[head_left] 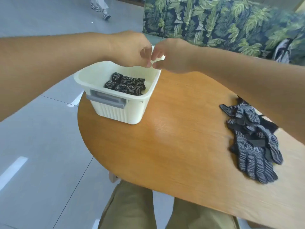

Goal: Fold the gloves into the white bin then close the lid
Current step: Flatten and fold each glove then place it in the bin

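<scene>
White ribbed plastic bin (125,111), upper centre, already held folded dark dotted gloves (125,84). Our left hand (130,48) and right hand (171,55) pinched its far lid edge (158,57). We judged closing premature: the unfolded gloves (254,142) at right needed folding.

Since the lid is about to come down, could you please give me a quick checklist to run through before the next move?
1. Folded gloves lie flat on the floor of the white bin, below the rim: ok.
2. All gloves packed: not ok; a pile of unfolded gloves lies on the wooden table.
3. Lid held: cannot tell; the left hand and right hand meet at the bin's far rim and hide most of it.
4. Bin fully on the table: cannot tell; its near left corner sits at the table's edge.
5. Grey front latch clear of obstruction: ok.
</scene>
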The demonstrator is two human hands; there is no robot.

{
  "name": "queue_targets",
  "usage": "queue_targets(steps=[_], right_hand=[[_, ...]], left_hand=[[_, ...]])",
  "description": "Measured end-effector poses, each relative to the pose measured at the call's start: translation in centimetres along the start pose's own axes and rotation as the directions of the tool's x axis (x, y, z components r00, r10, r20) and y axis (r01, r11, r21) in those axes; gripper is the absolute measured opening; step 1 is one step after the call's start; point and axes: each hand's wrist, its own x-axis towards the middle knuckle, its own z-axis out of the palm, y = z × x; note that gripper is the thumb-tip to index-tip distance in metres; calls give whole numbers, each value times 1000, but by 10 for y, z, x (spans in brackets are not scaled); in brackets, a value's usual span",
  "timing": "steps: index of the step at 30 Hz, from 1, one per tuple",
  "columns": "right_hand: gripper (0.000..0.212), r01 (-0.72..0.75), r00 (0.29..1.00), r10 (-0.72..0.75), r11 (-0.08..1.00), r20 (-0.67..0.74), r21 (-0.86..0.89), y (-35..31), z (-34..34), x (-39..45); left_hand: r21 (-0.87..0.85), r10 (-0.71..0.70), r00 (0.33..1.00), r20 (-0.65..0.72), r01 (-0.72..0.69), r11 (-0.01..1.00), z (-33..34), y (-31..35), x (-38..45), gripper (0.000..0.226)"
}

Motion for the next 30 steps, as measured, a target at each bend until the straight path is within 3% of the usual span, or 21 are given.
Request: queue_targets(steps=[8,12,16,21,24,30], right_hand=[[34,-135,985,158,958,-70,253,49,50,-125],[27,-229,960,269,912,-76,341,74,97,-178],[20,-352,891,436,839,-128,415,90,141,-223],[15,-530,748,616,778,-247,336,118,167,-253],[19,-584,727,647,758,-230,290,132,172,-258],[35,-655,689,695,719,-207,234,150,178,-246]], left_hand=[[-203,101,984,-145,-129,971,30,81,-39,19],[-256,119,984,-135,-151,955,71,108,-43,16],[-307,81,991,-104,-110,945,122,120,-44,13],[-270,-48,998,-47,34,962,178,117,-41,16],[-179,-79,993,-88,62,982,201,114,-38,23],[-56,-75,951,-299,61,997,232,114,-40,25]])
